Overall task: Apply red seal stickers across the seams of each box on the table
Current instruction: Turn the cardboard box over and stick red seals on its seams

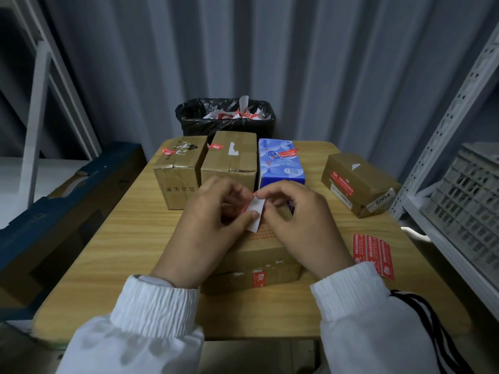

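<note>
My left hand (208, 222) and my right hand (299, 222) together pinch a red seal sticker on its white backing paper (255, 211), held above a brown cardboard box (259, 263) at the table's middle. That box carries a red sticker (258, 278) on its near side. A sheet of red seal stickers (374, 255) lies on the table to the right. Two brown boxes (178, 171) (229, 160) and a blue box (280, 163) stand in a row at the back, each with a red sticker on top. Another brown box (359, 182) with a red sticker lies at the right.
A black-lined bin (225, 117) with discarded backing papers stands behind the wooden table (135, 238). Grey metal shelving (459, 184) with a plastic crate rises close on the right. A blue and brown carton (54, 211) lies to the left of the table.
</note>
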